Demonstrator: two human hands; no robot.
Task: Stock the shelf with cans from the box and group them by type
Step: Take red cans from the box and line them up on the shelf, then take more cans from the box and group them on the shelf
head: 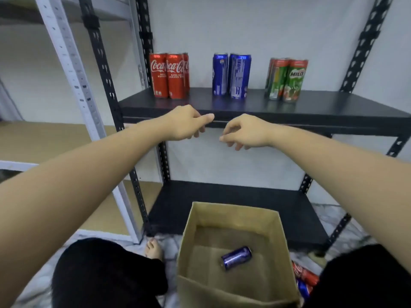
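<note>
Three groups of cans stand on the black shelf (333, 107): red Coca-Cola cans (169, 75) on the left, blue cans (232, 75) in the middle, green Milo cans (287, 80) on the right. Below, an open cardboard box (278, 245) sits on the floor with one blue can (236, 257) lying on its side inside. My left hand (186, 122) and my right hand (244, 132) hover side by side at the shelf's front edge, fingers loosely curled, holding nothing.
A lower black shelf (222, 207) lies behind the box. A white rack (73, 63) stands to the left. Red and blue cans (304, 278) lie on the floor right of the box. My knees and a bare foot (153, 250) flank the box.
</note>
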